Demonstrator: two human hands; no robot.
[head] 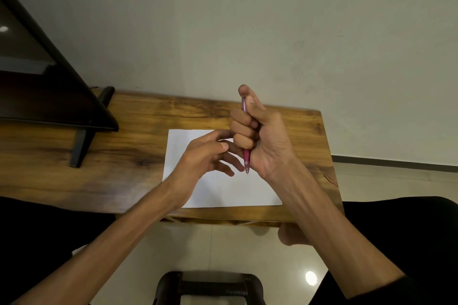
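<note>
A blank white sheet of paper lies on the wooden table. My right hand grips a pink pen in a fist above the sheet, tip pointing down, thumb on its top end. My left hand hovers just left of the pen with fingers loosely spread, fingertips close to the pen's lower part and holding nothing. The pen's middle is hidden inside my right fist.
A dark monitor on a black stand fills the table's left side. A pale wall rises behind the table. Tiled floor and a dark stool lie below the table's front edge.
</note>
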